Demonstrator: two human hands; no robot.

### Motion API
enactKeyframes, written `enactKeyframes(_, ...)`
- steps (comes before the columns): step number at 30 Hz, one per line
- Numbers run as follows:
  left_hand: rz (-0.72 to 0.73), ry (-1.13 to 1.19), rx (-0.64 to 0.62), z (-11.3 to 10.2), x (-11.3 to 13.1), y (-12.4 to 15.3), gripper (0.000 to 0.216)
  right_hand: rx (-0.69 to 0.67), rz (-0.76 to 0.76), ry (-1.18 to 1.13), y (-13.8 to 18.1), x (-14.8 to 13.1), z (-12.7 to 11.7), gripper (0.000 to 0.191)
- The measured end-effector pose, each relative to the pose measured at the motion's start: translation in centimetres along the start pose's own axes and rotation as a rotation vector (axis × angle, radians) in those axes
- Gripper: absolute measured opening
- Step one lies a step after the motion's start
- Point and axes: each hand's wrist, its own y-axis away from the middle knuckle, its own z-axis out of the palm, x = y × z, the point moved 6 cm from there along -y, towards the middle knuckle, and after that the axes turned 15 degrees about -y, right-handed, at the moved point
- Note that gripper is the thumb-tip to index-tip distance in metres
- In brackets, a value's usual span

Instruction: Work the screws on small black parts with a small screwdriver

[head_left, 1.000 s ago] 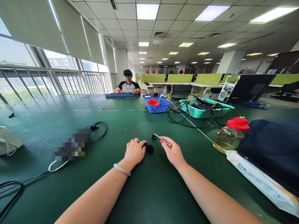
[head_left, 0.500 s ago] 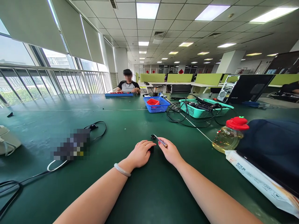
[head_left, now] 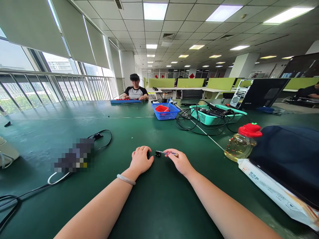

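Observation:
My left hand rests on the green table with its fingers curled over a small black part that barely shows at its fingertips. My right hand pinches a thin screwdriver with a brownish handle, its tip pointing left onto a second small black part lying just right of my left hand. A pale bangle sits on my left wrist.
A glass jar with a red lid and a dark bag on a white packet lie to the right. A blue basket, a teal basket of cables and a seated person are farther back. Black cable lies left.
My left hand covered one black part and drew it left. The screwdriver swung from pointing up-left to lying level with its tip on the other black part.

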Motion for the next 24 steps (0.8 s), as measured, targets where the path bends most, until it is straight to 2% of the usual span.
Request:
enactKeyframes(3,0.079,0.006,-0.02,0.2,0.3,0.1,0.051,0.082,-0.067,-0.091,0.1,-0.7,-0.6,0.031)
enactKeyframes(6,0.186,-0.006,-0.048,0.4,1.0,0.4,0.058,0.221,-0.087,-0.155,0.1,-1.1,-1.6,0.035)
enactKeyframes(10,0.299,-0.051,-0.059,0.5,1.9,0.6,0.055,0.306,-0.086,-0.189,0.2,-1.1,-2.2,0.038)
enactKeyframes(17,0.404,-0.029,-0.076,0.6,3.2,0.9,0.029,0.265,-0.117,-0.185,0.4,-1.5,-1.4,0.037)
enactKeyframes(24,0.354,0.051,-0.049,0.3,3.7,1.6,0.021,0.286,-0.145,-0.185,0.6,-1.6,-2.0,0.038)
